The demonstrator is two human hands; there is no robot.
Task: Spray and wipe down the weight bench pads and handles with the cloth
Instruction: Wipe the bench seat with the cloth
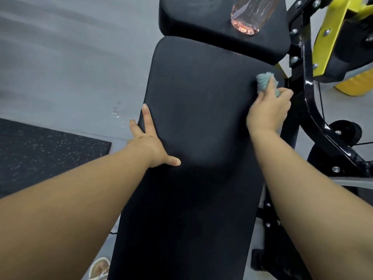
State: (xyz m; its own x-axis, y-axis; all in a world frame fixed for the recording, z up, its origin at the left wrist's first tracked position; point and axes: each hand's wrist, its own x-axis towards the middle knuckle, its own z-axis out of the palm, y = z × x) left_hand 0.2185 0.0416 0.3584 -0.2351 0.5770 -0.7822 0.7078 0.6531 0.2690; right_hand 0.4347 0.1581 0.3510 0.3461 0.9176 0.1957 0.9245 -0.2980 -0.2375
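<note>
Cloth [264,82]: teal, bunched, gripped in my right hand [268,112] at the pad [197,128] edge. Left hand [150,142]: flat, fingers spread, braced the opposite edge. I judged wiping underway; next, a sweep toward that flat hand.

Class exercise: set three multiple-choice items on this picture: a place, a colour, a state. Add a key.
1. Where does the bottle lie? A on the floor; B on the upper pad; C in a hand.
2. What colour is the cloth? A teal; B red; C white.
3. How is the left hand? A in a fist; B holding the cloth; C spread open on the long pad.
Key: 1 B, it lies on that pad; 2 A, teal shows above the right hand gripping it; 3 C, its fingers are straight.
</note>
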